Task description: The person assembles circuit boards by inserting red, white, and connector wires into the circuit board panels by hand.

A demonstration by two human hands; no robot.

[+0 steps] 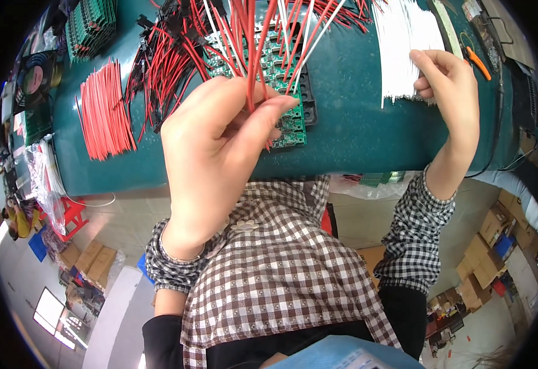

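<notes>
My left hand [210,141] is closed in a pinch around red wires [252,58], which rise from its fingers toward the top edge. Beneath it lie green circuit boards [293,126], partly hidden by the hand, with red and white wires standing up from them. On the right, my right hand [450,80] rests its curled fingertips on a pile of straight white wires [398,55]. What those fingers pinch, if anything, is too small to make out.
A bundle of cut red wires [104,111] lies left on the green tabletop [343,144], beside red-and-black leads with black connectors [170,24]. Stacked green boards [90,27] stand far left. Orange-handled pliers [479,63] lie right, near a black cable [499,117].
</notes>
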